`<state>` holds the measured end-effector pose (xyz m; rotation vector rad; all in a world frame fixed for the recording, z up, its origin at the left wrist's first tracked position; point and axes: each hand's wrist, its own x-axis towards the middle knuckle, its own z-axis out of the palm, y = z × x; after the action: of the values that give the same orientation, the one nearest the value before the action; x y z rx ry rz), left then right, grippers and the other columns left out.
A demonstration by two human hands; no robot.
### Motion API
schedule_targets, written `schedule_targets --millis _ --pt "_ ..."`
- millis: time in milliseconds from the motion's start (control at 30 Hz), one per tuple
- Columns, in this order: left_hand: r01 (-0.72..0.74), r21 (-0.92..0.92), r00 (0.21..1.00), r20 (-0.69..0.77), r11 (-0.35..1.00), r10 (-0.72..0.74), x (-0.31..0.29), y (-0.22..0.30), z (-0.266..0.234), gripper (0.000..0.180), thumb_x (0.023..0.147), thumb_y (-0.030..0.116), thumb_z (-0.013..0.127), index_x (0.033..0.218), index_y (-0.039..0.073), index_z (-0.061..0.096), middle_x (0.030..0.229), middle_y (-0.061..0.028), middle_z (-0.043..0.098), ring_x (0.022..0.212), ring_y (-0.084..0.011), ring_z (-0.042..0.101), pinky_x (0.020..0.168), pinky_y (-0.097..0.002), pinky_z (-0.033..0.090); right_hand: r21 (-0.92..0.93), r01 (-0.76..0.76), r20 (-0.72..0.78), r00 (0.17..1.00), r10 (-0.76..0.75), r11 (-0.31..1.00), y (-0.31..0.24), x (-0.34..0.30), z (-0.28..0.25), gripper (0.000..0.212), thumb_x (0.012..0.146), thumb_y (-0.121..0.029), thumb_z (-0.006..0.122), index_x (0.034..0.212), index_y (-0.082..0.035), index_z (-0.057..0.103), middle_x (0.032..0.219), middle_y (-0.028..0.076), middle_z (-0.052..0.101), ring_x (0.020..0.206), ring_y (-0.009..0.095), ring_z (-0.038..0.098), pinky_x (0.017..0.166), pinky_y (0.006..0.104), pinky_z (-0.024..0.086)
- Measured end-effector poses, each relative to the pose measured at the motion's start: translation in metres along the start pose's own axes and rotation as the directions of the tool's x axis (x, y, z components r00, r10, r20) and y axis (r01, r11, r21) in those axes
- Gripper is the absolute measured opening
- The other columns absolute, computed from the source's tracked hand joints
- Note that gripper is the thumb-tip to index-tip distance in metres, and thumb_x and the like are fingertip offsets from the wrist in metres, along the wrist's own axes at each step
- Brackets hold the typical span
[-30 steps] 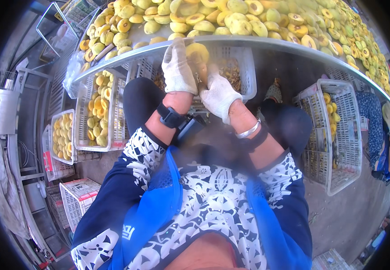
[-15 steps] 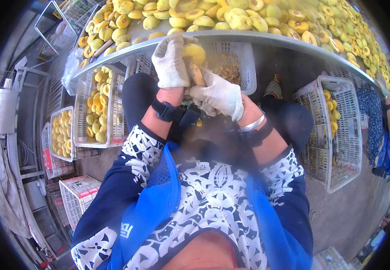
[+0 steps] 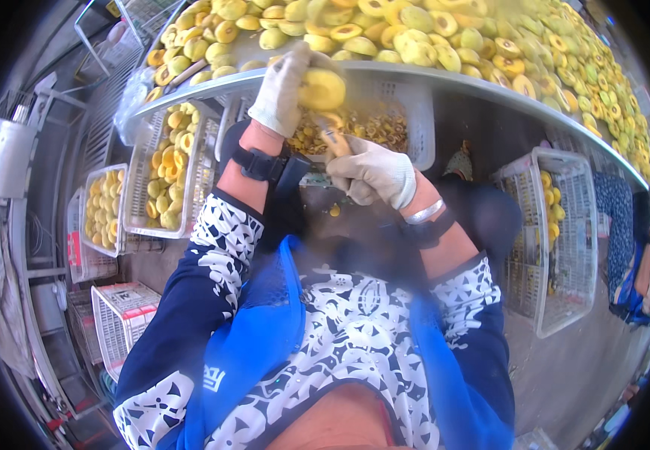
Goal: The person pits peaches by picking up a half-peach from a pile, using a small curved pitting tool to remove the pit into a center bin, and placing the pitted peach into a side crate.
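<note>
Currently, from my distant seat, I have the left hand (image 3: pixel 283 91) up by the near edge of the tabletop (image 3: pixel 407 70), its gloved fingers clamped on a yellow fruit piece (image 3: pixel 322 90). They grip it from its left and far side; some fingertips are hidden, so I cannot tell how they sit behind it. The right hand (image 3: pixel 374 172) is lower and further right, closer to the wearer's body, with its fingers wrapped around a wooden-handled tool (image 3: pixel 335 141). What I watch most is how these two line up: the tool's long axis runs on a slant from the right fist, leftward and away from the body, and its front end points at the near side of the fruit. From the right fingers, then, the fruit lies ahead and to the left, with the tool spanning most of the gap. The left hand is the nearer one, being right on the fruit. The working end is blurred, and I cannot tell whether it touches the fruit or stops just short. In my view both sit over a pale crate (image 3: pixel 424 124) littered with small yellow-brown pieces (image 3: pixel 381 131), beneath the tabletop, where halved fruits (image 3: pixel 415 46) lie heaped.
</note>
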<state>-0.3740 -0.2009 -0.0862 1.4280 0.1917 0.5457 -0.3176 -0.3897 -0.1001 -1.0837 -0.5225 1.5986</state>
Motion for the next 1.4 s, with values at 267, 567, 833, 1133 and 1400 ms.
schedule_targets --millis 267,567,833,1133,1400 --pt "-0.047 0.602 0.957 -0.201 0.797 0.209 -0.017 0.043 -0.138 0.038 0.095 0.037 0.051 0.099 0.002 0.064 0.090 -0.0097 0.067 0.086 -0.0161 0.064 0.076 -0.0293 0.052 0.243 0.072 -0.150 0.988 -0.036 0.967 0.011 0.006 -0.022 0.014 0.086 -0.010 0.060 0.097 -0.010 0.051 0.069 0.003 0.054 0.043 0.005 0.042 0.037 0.0174 0.030" --pt "-0.022 0.987 0.986 -0.005 0.161 0.164 0.019 0.058 -0.154 0.040 0.084 0.029 0.062 0.119 0.011 0.058 0.103 -0.0119 0.064 0.096 -0.0275 0.061 0.087 -0.0344 0.047 0.177 0.105 -0.165 0.983 -0.076 0.979 0.014 0.012 -0.027 0.021 0.084 -0.014 0.062 0.102 -0.010 0.053 0.071 0.004 0.055 0.048 0.010 0.046 0.041 0.0219 0.035" --pt "-0.054 0.998 0.928 0.034 -0.043 -0.372 0.132 -0.006 -0.043 0.052 0.086 0.037 0.061 0.131 0.016 0.049 0.113 -0.0147 0.064 0.098 -0.0291 0.062 0.085 -0.0343 0.048 0.061 0.144 -0.232 0.965 -0.126 0.988 0.007 0.012 -0.028 0.019 0.083 -0.017 0.061 0.098 -0.007 0.054 0.071 0.004 0.055 0.049 0.010 0.046 0.042 0.0233 0.035" --pt "-0.053 0.721 0.948 0.253 0.691 -0.191 0.122 -0.019 -0.082 0.044 0.075 0.006 0.065 0.117 0.015 0.061 0.096 -0.0009 0.067 0.081 -0.0116 0.060 0.072 -0.0249 0.048 0.053 0.257 -0.207 0.948 -0.241 0.965 -0.006 0.005 -0.014 0.024 0.083 -0.014 0.060 0.099 -0.005 0.045 0.067 0.005 0.053 0.043 0.010 0.047 0.036 0.0252 0.036" --pt "-0.109 0.272 0.963 0.266 0.956 0.034 0.020 0.007 0.001 0.073 0.070 -0.010 0.055 0.139 0.007 0.039 0.131 -0.0031 0.047 0.111 -0.0137 0.052 0.091 -0.0278 0.048 -0.246 0.420 -0.398 0.779 -0.486 0.874 -0.009 0.009 -0.014 0.030 0.084 -0.015 0.059 0.107 -0.004 0.044 0.072 0.008 0.056 0.054 0.017 0.056 0.047 0.0304 0.045"
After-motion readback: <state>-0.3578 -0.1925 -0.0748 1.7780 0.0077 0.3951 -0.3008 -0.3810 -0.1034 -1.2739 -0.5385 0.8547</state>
